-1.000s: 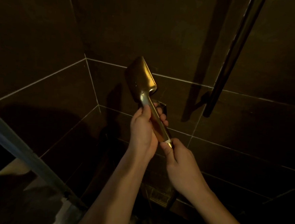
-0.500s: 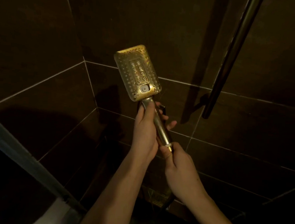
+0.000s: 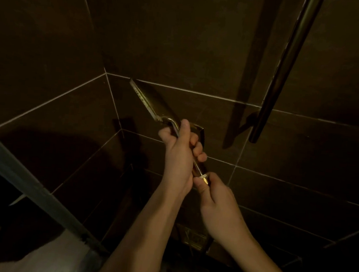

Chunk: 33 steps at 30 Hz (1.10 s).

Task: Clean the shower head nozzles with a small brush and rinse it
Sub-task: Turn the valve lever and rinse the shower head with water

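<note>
Dark brown wall tiles [image 3: 182,39] with pale grout lines fill the view, meeting in a corner at upper left. At the right a dark metal rail [image 3: 287,58] runs down the wall at a slant and ends at a short bracket. A grey frame bar [image 3: 31,180] crosses the lower left on a diagonal.

Near the middle, held up in front of the wall, is the gold shower head [image 3: 149,101]. It is turned edge-on, so only a thin strip of its nozzle face shows along the left edge; the nozzles themselves are too dim to make out. Its handle slopes down to the right.

The left hand [image 3: 179,157] has its grip closed around the handle, thumb lying up along it and fingers curled round the far side. Just below, the right hand [image 3: 216,201] pinches the ribbed gold nut [image 3: 204,180] at the handle's lower end between thumb and fingers, its grip closed on it. The two hands touch there.

Low down between the forearms a dim gold fitting [image 3: 194,238] shows against the dark; what it is I cannot tell.
</note>
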Each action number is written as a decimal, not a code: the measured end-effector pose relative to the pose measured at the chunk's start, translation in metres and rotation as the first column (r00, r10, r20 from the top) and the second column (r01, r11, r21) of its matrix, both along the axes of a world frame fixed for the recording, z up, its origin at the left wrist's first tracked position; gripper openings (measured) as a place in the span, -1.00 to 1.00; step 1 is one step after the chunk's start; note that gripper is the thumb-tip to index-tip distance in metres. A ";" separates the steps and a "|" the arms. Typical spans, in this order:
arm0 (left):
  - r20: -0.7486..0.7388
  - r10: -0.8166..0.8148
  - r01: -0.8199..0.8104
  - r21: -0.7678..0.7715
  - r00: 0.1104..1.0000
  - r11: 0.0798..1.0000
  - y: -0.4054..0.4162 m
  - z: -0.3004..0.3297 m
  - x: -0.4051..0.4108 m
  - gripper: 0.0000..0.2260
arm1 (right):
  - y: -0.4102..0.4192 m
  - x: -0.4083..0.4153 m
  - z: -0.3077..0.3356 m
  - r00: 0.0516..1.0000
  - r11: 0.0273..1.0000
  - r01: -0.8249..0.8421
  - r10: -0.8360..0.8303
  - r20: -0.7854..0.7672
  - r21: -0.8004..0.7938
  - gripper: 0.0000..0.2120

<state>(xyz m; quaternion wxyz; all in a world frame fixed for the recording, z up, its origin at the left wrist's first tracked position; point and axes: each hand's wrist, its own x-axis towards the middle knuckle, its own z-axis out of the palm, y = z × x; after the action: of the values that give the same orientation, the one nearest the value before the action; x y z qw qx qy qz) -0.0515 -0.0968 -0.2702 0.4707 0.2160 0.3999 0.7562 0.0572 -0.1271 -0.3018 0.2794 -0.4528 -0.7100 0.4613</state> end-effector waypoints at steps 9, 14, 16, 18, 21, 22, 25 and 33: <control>0.069 -0.048 0.050 -0.030 0.997 0.998 -0.001 0.002 -0.007 -0.68 | 0.004 0.004 0.000 1.000 1.000 0.014 -0.014 0.001 -0.010 -0.86; -0.122 -0.087 0.086 -0.015 0.989 0.996 0.000 0.007 -0.007 -0.60 | -0.003 -0.002 -0.002 0.999 0.999 -0.022 0.021 -0.033 -0.028 -0.85; -0.174 -0.064 0.065 0.000 0.983 0.998 0.001 0.008 -0.006 -0.66 | -0.004 -0.003 0.000 0.999 0.999 -0.023 0.021 -0.050 -0.029 -0.86; -0.164 -0.033 0.034 0.004 0.986 0.999 0.002 0.008 -0.003 -0.73 | -0.002 -0.002 0.001 0.999 1.000 -0.018 0.016 -0.051 -0.026 -0.87; -0.081 -0.018 0.017 -0.009 0.997 1.000 0.001 0.007 -0.002 -0.74 | 0.004 0.001 0.001 0.999 0.999 0.001 -0.003 -0.049 -0.035 -0.88; -0.058 -0.027 0.026 -0.021 0.998 0.999 0.001 0.007 -0.003 -0.73 | 0.006 0.003 0.001 0.999 0.999 0.011 -0.012 -0.046 -0.037 -0.89; -0.050 -0.056 0.055 -0.033 0.997 0.998 -0.001 0.009 -0.005 -0.74 | 0.007 0.006 0.002 0.999 0.999 0.028 -0.030 -0.045 -0.039 -0.90; -0.072 0.022 -0.025 -0.032 0.997 0.999 0.000 0.012 0.001 -0.71 | 0.002 -0.001 0.005 1.000 0.998 -0.010 0.008 -0.028 -0.063 -0.88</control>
<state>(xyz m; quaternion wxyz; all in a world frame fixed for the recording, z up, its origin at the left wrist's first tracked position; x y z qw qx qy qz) -0.0509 -0.0964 -0.2585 0.4505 0.2305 0.4313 0.7469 0.0567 -0.1248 -0.2971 0.2727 -0.4518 -0.6932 0.4909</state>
